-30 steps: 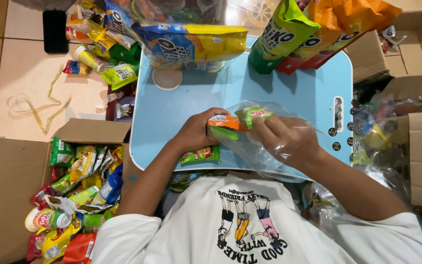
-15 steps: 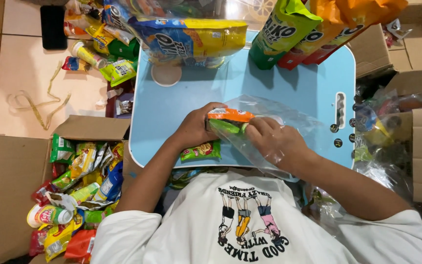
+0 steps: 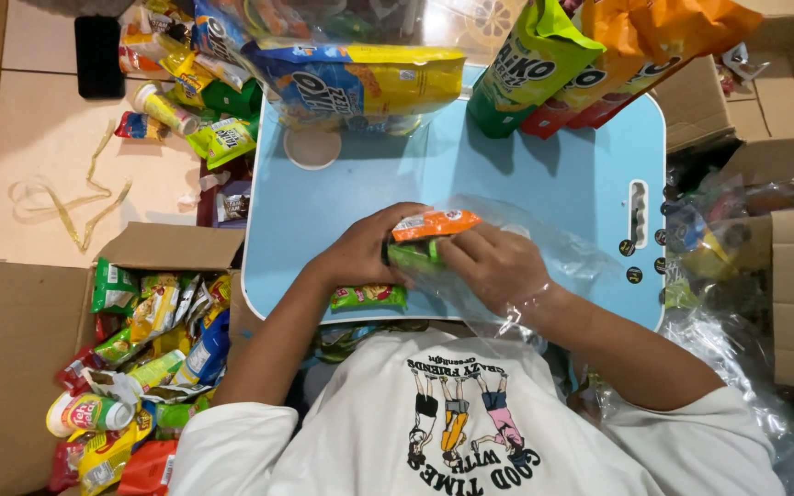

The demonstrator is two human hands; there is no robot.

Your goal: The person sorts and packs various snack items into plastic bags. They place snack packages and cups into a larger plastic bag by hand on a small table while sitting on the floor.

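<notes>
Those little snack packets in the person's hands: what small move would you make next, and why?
Probably push the orange packet and the green packet deeper into the clear plastic bag. Both the left hand and the right hand hold them at its mouth, not yet fully inside.

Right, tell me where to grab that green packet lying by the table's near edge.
Pinch the green packet across its short width, near its free left end, coming from above: it lies flat on the blue table, and the left hand crowds its right end.

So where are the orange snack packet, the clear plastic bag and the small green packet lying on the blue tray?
orange snack packet [image 3: 436, 223], head view, middle of wrapper
clear plastic bag [image 3: 570, 257], head view, crinkled side
small green packet [image 3: 368, 296], head view, centre
</notes>
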